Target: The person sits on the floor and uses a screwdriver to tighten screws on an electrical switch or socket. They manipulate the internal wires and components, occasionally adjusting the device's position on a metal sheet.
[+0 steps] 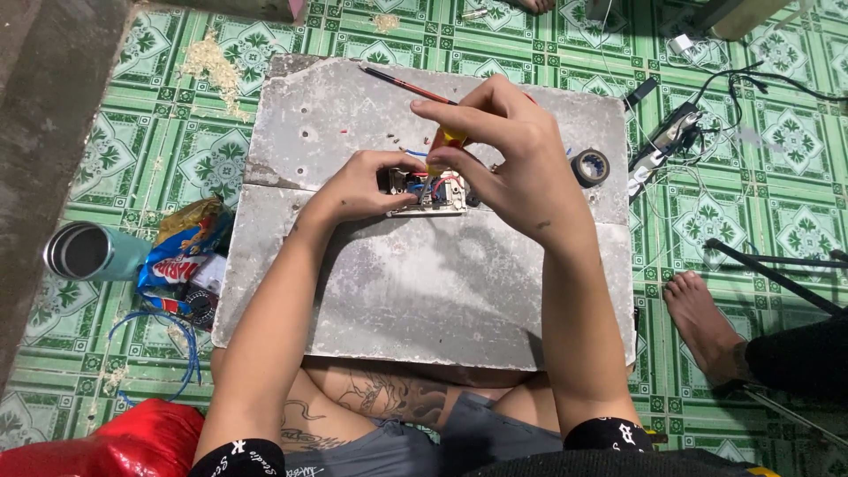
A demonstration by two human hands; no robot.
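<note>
On the grey board (415, 291) across the person's lap lies a switch or socket module (433, 193), back side up, with blue and red wires (424, 181) entering it. The left hand (358, 187) steadies the module's left edge, fingers curled around it. The right hand (503, 150) holds a yellow-handled screwdriver (450, 141) above the module, thumb and fingers pinched on the handle, tip directed into the terminal area. Judging from this, the wires are already seated and terminal tightening is in progress; whether each screw is tight cannot be told. A red-handled tool (406, 85) rests at the board's far edge, a black tape roll (590, 166) at its right, and small wire offcuts (397, 138) beyond the module.
</note>
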